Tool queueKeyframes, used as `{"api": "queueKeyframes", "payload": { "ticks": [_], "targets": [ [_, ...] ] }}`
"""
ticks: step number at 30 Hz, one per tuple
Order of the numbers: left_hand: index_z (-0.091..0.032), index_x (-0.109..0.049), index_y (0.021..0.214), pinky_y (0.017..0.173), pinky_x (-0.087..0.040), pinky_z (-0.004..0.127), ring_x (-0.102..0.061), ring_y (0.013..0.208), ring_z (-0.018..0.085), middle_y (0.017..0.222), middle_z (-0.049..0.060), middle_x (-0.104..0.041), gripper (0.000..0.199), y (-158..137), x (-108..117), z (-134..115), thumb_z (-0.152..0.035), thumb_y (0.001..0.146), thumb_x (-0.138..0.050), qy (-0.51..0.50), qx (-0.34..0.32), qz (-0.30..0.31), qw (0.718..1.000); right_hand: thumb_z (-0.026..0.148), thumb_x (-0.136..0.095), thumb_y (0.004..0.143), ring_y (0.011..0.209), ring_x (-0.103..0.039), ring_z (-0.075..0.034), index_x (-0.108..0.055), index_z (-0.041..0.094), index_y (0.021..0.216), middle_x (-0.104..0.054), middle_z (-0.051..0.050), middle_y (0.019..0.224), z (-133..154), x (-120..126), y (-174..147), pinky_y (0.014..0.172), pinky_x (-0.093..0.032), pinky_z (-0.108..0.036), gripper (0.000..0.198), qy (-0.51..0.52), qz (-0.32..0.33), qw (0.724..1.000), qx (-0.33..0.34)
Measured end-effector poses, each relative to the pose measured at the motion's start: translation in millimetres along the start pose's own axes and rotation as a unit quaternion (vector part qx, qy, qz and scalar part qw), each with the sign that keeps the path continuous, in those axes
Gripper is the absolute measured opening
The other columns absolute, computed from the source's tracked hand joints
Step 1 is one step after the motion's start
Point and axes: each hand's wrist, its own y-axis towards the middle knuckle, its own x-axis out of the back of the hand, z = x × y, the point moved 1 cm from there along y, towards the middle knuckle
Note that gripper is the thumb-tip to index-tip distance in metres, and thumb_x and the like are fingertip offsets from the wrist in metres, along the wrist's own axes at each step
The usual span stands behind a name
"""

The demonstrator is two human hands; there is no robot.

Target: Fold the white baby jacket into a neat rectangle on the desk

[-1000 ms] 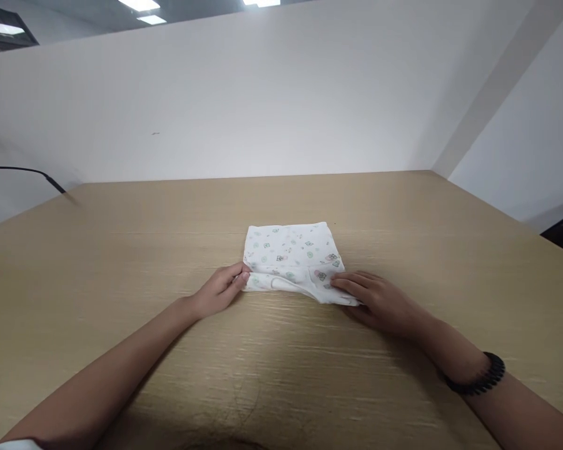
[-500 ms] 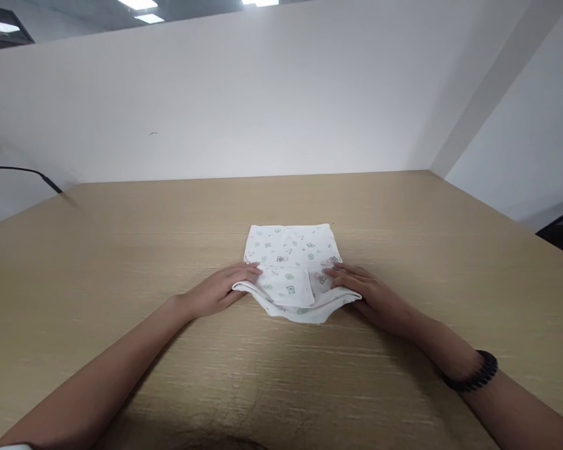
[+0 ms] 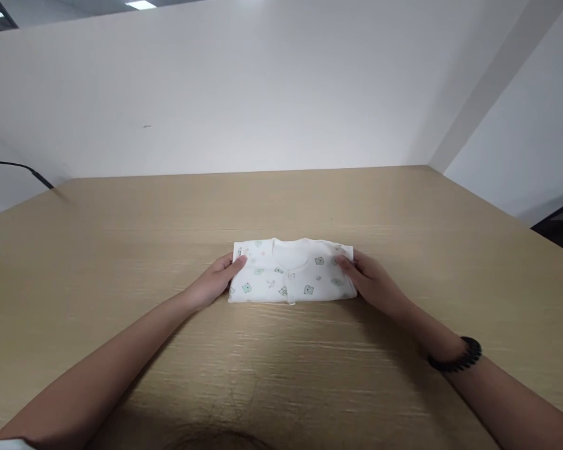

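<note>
A white baby shirt (image 3: 267,281) printed with small green and grey animal faces is folded into a flat rectangle, its round neckline at the far edge. My left hand (image 3: 220,275) grips its left end, thumb on top and fingers behind the cloth. At the right end my right hand (image 3: 366,275) has the same hold, with the thumb pressed on the print. The fingers of both hands are partly hidden by the cloth. A black coiled band (image 3: 464,356) circles my right wrist.
The shirt is over a light wooden table (image 3: 169,212). A white partition (image 3: 244,94) stands along the back, another panel (image 3: 511,125) on the right. A black cable (image 3: 32,172) comes in at the left; a dark object (image 3: 560,225) sits beyond the right edge.
The shirt's near part has been folded up and over, so the neckline side now faces up. Both hands have gone from lying on the cloth to gripping its two ends.
</note>
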Motion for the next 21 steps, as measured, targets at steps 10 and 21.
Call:
{"api": "queueKeyframes", "payload": {
  "ticks": [10,21],
  "targets": [
    [-0.018,-0.055,0.124,0.079,-0.055,0.032,-0.069,0.098,0.026,0.115,0.012,-0.071,0.064,8,13,11,-0.059,0.077,-0.072,-0.051,0.021,-0.014,0.998,0.051,-0.057,0.088,0.058,-0.052,-0.016,-0.045,0.022,0.126,-0.060,0.003,0.068,0,6,2,0.051,-0.038,-0.026,0.050,0.097,0.075,0.992,-0.004],
    [-0.020,-0.035,0.122,0.075,-0.058,0.038,-0.067,0.097,0.025,0.118,0.013,-0.064,0.053,5,15,8,-0.049,0.086,-0.060,0.119,-0.029,-0.107,0.987,0.036,-0.048,0.091,0.075,-0.066,-0.022,-0.044,0.019,0.128,-0.066,-0.008,0.096,-9,-10,8,0.068,-0.051,-0.035,0.041,-0.138,-0.035,0.988,0.060]
  ]
}}
